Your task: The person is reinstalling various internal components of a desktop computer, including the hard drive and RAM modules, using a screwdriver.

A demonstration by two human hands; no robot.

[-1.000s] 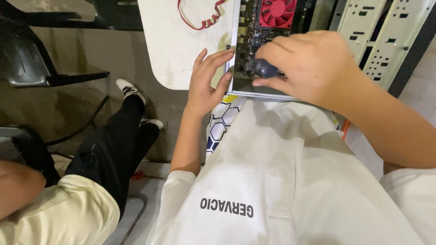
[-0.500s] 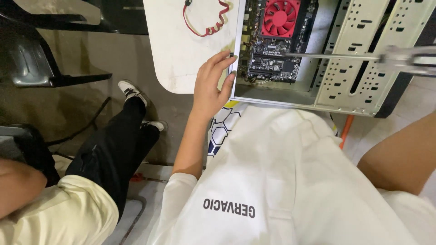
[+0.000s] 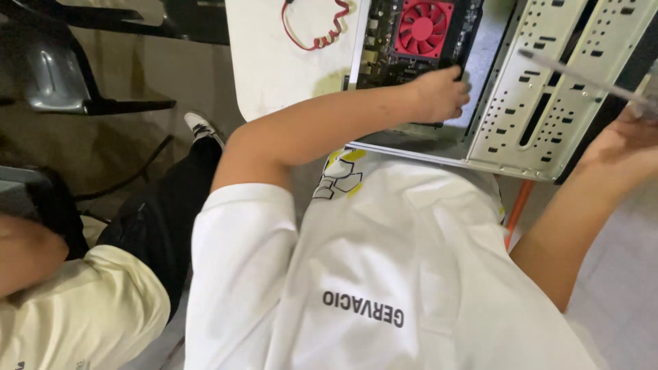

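The right hand (image 3: 627,147) and the thin tool (image 3: 582,75) it holds are blurred and cut off by the right edge, the left hand's (image 3: 439,92) fingertips hide behind the circuit board (image 3: 384,41), and the top edge crops the red fan (image 3: 423,26).

Black chair (image 3: 82,75), red-yellow cable (image 3: 317,31).

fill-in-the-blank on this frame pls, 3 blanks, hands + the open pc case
1. The left hand rests inside the open computer case, just below the fan, whose colour is ____.
2. The right hand holds a long thin ____.
3. The red and yellow wire lies on the ____ table.

Missing: red; screwdriver; white
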